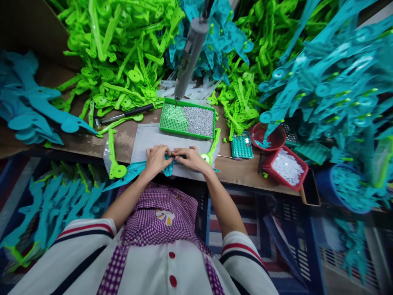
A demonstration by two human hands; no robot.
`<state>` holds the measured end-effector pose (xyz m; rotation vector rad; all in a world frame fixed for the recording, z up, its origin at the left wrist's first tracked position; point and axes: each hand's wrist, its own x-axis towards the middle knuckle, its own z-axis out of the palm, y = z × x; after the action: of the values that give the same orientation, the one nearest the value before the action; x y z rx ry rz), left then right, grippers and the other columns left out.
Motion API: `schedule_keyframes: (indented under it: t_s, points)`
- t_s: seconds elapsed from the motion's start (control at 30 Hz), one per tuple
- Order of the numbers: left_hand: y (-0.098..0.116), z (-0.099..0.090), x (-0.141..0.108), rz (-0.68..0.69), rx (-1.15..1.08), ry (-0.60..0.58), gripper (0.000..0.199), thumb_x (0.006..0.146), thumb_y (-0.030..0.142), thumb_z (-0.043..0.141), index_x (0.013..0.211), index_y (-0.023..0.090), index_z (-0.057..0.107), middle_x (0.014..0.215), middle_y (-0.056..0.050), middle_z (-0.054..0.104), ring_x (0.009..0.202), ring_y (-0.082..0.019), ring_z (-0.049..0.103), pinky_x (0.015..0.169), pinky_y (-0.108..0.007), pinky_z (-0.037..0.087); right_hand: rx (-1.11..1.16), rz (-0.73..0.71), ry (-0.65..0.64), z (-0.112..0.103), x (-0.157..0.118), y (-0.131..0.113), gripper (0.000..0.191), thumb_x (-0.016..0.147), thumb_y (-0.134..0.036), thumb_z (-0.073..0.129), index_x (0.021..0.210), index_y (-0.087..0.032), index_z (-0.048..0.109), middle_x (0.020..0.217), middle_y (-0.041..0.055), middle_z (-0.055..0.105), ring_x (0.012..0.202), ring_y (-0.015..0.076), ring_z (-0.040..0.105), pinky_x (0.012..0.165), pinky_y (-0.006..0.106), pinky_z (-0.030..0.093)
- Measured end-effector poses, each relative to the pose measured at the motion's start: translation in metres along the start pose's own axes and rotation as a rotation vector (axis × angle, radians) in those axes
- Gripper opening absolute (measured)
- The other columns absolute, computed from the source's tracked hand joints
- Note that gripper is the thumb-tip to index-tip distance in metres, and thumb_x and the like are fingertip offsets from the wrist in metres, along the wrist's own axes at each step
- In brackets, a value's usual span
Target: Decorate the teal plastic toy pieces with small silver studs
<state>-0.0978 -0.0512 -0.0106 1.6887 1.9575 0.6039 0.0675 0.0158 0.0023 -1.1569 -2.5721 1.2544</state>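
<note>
Both my hands work close together at the front edge of the bench, over a grey mat (147, 141). My left hand (157, 159) is closed on a blue plastic part (130, 174), whose long pointed end sticks out to the left. My right hand (192, 159) has its fingers pinched at the same part, and what lies between the fingertips is hidden. One green plastic arm (114, 157) lies left of my hands, and another green arm (211, 151) is beside my right hand. Just beyond stands a green tray (188, 134) of small metal screws.
An electric screwdriver (192, 53) hangs above the tray. Heaps of green parts (123, 53) and blue parts (334, 78) rise behind and right. A hammer (127, 114) lies left. A red basket (299, 180), a red bowl (270, 147) and a blue bucket (330, 192) stand right.
</note>
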Motion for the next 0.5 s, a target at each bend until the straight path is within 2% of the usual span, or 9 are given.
schedule_keyframes:
  t_s: [0.1, 0.23, 0.33, 0.5]
  points:
    - [-0.003, 0.001, 0.006, -0.019, -0.045, -0.02, 0.021, 0.072, 0.022, 0.075, 0.085, 0.023, 0.059, 0.091, -0.002, 0.07, 0.097, -0.027, 0.059, 0.083, -0.041, 0.037, 0.001, -0.011, -0.003, -0.001, -0.001, 0.002, 0.028, 0.088, -0.035, 0.061, 0.113, -0.027, 0.069, 0.128, 0.009, 0.068, 0.124, 0.0289, 0.058, 0.111, 0.06, 0.016]
    - [-0.008, 0.0, 0.01, 0.048, -0.09, -0.066, 0.02, 0.076, 0.024, 0.071, 0.086, 0.023, 0.054, 0.09, -0.001, 0.068, 0.098, -0.025, 0.058, 0.084, -0.039, 0.037, -0.042, 0.013, 0.102, 0.003, 0.003, -0.003, 0.017, 0.088, -0.03, 0.062, 0.1, -0.023, 0.07, 0.112, 0.0078, 0.074, 0.112, 0.027, 0.064, 0.106, 0.055, 0.021]
    - [-0.009, -0.004, 0.014, 0.087, -0.119, -0.13, 0.022, 0.075, 0.023, 0.071, 0.086, 0.022, 0.051, 0.09, 0.0, 0.066, 0.095, -0.023, 0.058, 0.084, -0.037, 0.037, -0.008, 0.014, 0.104, 0.003, 0.002, -0.006, 0.013, 0.087, -0.027, 0.061, 0.097, -0.022, 0.068, 0.107, 0.0072, 0.075, 0.108, 0.0259, 0.064, 0.102, 0.049, 0.026]
    - [-0.004, -0.003, 0.019, 0.127, -0.114, -0.199, 0.024, 0.074, 0.022, 0.069, 0.083, 0.021, 0.047, 0.088, 0.001, 0.063, 0.093, -0.022, 0.058, 0.085, -0.038, 0.036, -0.015, 0.074, 0.106, 0.002, -0.005, -0.006, 0.011, 0.087, -0.021, 0.059, 0.096, -0.021, 0.064, 0.107, 0.0059, 0.073, 0.109, 0.0254, 0.062, 0.1, 0.047, 0.024]
